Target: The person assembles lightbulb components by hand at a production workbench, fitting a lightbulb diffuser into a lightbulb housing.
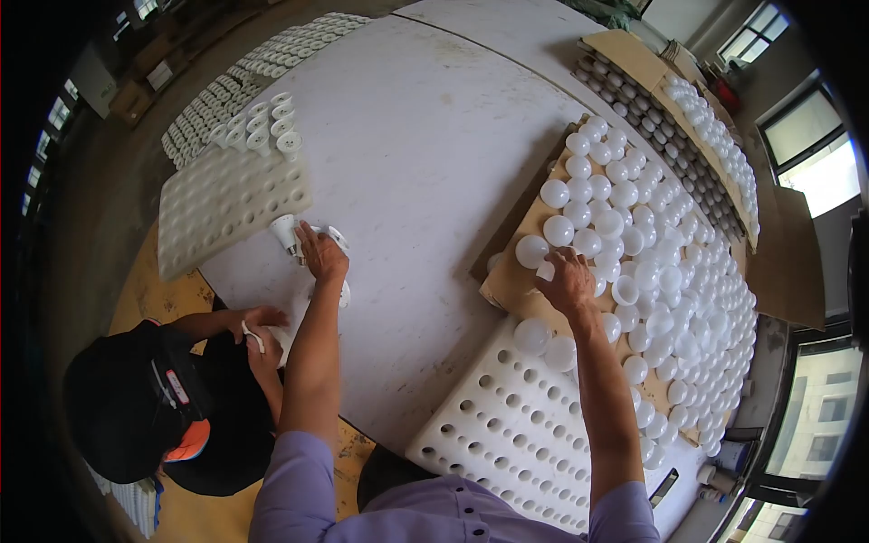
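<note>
Left hand (323,256): fingers bent, lowered among loose lamp bodies (284,230) at centre left; whether one is gripped cannot be told, the fingertips being partly hidden.
Right hand (570,282): closed on a small white piece (546,271) at the near edge of the dome pile, right of centre; exact shape obscured by the fingers.
Domes (531,252): massed on cardboard (516,288) across the right of the frame, probably so that loose round parts are kept off the bare worktop (407,172) and within reach.
Lower foam tray (453,412): partly overlaid by domes, bottom centre; rows of holes left open, presumably sized for seating parts upright.
Upper foam tray (231,204): set at left; white lamp parts (260,136) are grouped at its far edge, likely for orderly picking.
Co-worker (136,398): seated lower left, a white part (253,337) held in both hands, close to the shared edge.
</note>
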A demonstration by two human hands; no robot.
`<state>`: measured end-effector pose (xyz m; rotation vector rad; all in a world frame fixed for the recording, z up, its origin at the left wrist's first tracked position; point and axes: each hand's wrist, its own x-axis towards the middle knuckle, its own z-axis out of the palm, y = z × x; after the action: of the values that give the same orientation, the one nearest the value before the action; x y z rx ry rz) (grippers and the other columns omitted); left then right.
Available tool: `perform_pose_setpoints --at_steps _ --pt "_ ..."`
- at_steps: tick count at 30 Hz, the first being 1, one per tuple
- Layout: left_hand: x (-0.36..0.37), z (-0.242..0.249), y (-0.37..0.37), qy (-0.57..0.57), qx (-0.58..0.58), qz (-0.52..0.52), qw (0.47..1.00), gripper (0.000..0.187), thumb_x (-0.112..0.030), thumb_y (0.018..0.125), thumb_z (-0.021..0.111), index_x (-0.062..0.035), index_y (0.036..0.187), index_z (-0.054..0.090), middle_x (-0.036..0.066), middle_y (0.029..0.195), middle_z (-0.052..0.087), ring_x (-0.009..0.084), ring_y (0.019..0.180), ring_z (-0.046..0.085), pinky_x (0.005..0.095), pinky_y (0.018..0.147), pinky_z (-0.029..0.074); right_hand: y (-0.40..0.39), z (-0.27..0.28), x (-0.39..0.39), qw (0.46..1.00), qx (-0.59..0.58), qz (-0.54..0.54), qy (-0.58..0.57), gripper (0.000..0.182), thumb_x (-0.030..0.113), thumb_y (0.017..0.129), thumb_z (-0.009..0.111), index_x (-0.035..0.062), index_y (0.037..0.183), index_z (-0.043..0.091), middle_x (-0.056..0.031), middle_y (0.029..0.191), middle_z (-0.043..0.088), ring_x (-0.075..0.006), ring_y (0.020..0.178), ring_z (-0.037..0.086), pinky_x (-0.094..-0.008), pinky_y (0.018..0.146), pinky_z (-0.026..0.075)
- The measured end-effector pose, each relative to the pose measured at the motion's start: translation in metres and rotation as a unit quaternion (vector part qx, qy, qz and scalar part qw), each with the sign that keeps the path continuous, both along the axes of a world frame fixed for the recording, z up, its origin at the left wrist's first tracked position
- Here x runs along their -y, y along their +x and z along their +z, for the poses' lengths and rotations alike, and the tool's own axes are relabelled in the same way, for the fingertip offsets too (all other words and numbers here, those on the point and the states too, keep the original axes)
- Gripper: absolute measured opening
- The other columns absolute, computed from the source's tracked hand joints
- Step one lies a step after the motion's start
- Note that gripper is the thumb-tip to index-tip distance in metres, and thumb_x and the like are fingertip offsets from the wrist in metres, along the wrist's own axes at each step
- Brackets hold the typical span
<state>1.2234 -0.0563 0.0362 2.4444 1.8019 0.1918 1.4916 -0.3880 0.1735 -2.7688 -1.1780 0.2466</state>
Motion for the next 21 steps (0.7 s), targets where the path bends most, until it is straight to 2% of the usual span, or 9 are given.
perform_pose_setpoints --at_steps 5,7,9,10,11,14,16,18,21 --pt "0.005 -0.002 0.006 -0.007 -0.016 -0.071 0.997 0.037 -0.01 0.068 0.074 0.005 0.099 0.062 0.025 0.15 0.016 0.0374 0.14 0.012 0.0383 0.114 0.021 0.013 -0.016 0.014 0.998 0.008 0.057 0.031 0.051 0.029 0.07 0.071 0.0083 0.116 0.06 -0.0117 0.125 0.053 -0.0334 0.117 0.046 -0.0442 0.096 0.045" --pt "0.022 0.025 0.015 0.014 -0.013 -0.09 0.996 0.044 -0.012 0.064 0.079 0.0042 0.101 0.062 0.025 0.149 0.017 0.0376 0.136 0.025 0.0393 0.11 0.03 0.007 0.004 0.031 0.992 0.039 0.059 0.1 0.048 0.022 0.071 0.072 0.0053 0.114 0.06 -0.0129 0.123 0.055 -0.0324 0.116 0.048 -0.0433 0.094 0.046" --pt "0.045 0.043 0.027 -0.043 0.253 -0.139 0.956 0.048 -0.011 0.065 0.079 0.0059 0.106 0.06 0.023 0.142 0.034 0.0315 0.122 0.048 0.0365 0.099 0.043 -0.032 0.058 0.065 0.901 -0.153 -0.106 0.393 0.049 0.013 0.069 0.074 0.0028 0.113 0.057 -0.0153 0.122 0.055 -0.032 0.114 0.051 -0.042 0.093 0.047" --pt "0.062 0.046 0.028 -0.048 0.255 -0.146 0.954 0.048 -0.011 0.065 0.079 0.0059 0.106 0.06 0.023 0.142 0.034 0.0315 0.122 0.048 0.0365 0.099 0.043 -0.054 0.055 0.084 0.877 -0.176 -0.083 0.44 0.051 0.01 0.067 0.075 0.0023 0.114 0.055 -0.0164 0.122 0.055 -0.0316 0.112 0.052 -0.0417 0.092 0.047" --pt "0.085 0.047 0.025 -0.097 0.349 -0.153 0.919 0.049 -0.013 0.066 0.079 0.0067 0.106 0.059 0.023 0.141 0.037 0.0307 0.121 0.05 0.0372 0.098 0.044 -0.08 0.049 0.106 0.848 -0.196 -0.06 0.488 0.054 0.007 0.066 0.076 0.0017 0.114 0.052 -0.0174 0.121 0.055 -0.0312 0.111 0.053 -0.0414 0.092 0.047" --pt "0.171 0.095 0.0 -0.454 0.462 -0.145 0.748 0.059 -0.007 0.071 0.072 0.0071 0.123 0.047 0.012 0.114 0.06 0.0185 0.105 0.06 0.0304 0.09 0.049 -0.155 0.01 0.169 0.925 -0.1 0.055 0.362 0.061 0.012 0.065 0.079 0.0026 0.116 0.048 -0.0193 0.12 0.053 -0.034 0.108 0.053 -0.0418 0.088 0.048" --pt "0.233 0.065 -0.022 -0.515 0.641 -0.119 0.557 0.051 0.0 0.078 0.06 0.0079 0.126 0.043 0.019 0.122 0.051 0.0297 0.113 0.055 0.0445 0.096 0.048 -0.195 -0.021 0.203 0.946 -0.051 0.041 0.317 0.063 0.015 0.065 0.08 0.0039 0.118 0.048 -0.0199 0.119 0.052 -0.0361 0.106 0.052 -0.0414 0.086 0.048" --pt "0.275 0.047 -0.049 -0.615 0.621 -0.125 0.469 0.052 -0.004 0.083 0.06 0.0064 0.129 0.039 0.021 0.124 0.049 0.0341 0.12 0.049 0.0524 0.097 0.046 -0.227 -0.04 0.231 0.946 -0.09 -0.043 0.31 0.068 0.018 0.065 0.081 0.0051 0.123 0.046 -0.0199 0.12 0.049 -0.0371 0.106 0.05 -0.0425 0.089 0.046" --pt "0.306 0.067 -0.068 -0.681 0.569 -0.138 0.44 0.054 -0.009 0.081 0.063 0.0048 0.128 0.041 0.025 0.121 0.054 0.0307 0.097 0.064 0.0409 0.08 0.055 -0.246 -0.053 0.25 0.953 -0.091 -0.072 0.278 0.072 0.019 0.067 0.08 0.0056 0.127 0.044 -0.0204 0.123 0.047 -0.0373 0.109 0.048 -0.0431 0.091 0.046"
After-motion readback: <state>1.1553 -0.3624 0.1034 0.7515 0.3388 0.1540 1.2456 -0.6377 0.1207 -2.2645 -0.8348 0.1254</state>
